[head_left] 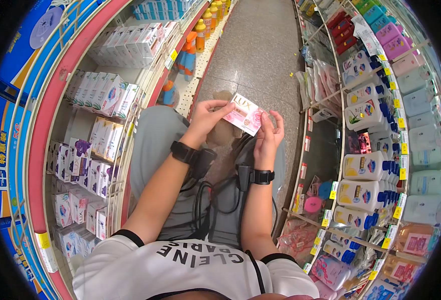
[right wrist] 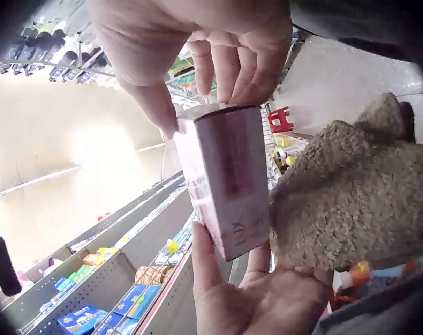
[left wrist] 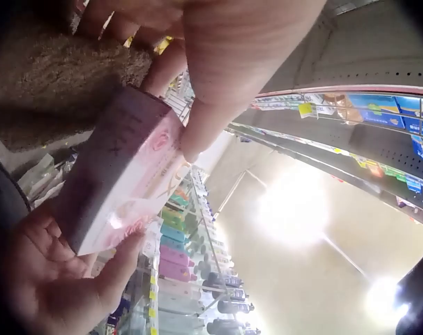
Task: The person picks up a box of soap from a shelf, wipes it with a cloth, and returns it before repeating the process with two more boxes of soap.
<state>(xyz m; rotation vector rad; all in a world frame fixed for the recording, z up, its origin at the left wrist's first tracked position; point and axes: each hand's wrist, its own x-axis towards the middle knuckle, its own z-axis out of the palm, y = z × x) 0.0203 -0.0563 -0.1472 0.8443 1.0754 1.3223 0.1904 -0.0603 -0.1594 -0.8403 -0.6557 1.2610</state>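
A white and pink LUX soap box [head_left: 245,114] is held up between both hands, above the squatting person's knees. In the head view its printed front faces up toward the face. My left hand [head_left: 208,120] pinches the left end, thumb on the front. At the opposite end my right hand [head_left: 268,137] grips the lower corner, its thumb also over the front. From the left wrist view, the side panel of the soap box [left wrist: 117,167] shows, with the left thumb along its upper edge. The right wrist view shows the box [right wrist: 229,174] spanning the two hands.
On the left, a wire-fronted shelf [head_left: 130,145] carries stacked soap boxes [head_left: 103,92], more LUX boxes among them. Orange bottles [head_left: 200,35] line a lower shelf ahead. Body wash bottles [head_left: 363,165] fill the right shelf. A brown fuzzy thing [right wrist: 351,195] lies below the hands, over the tiled floor [head_left: 255,45].
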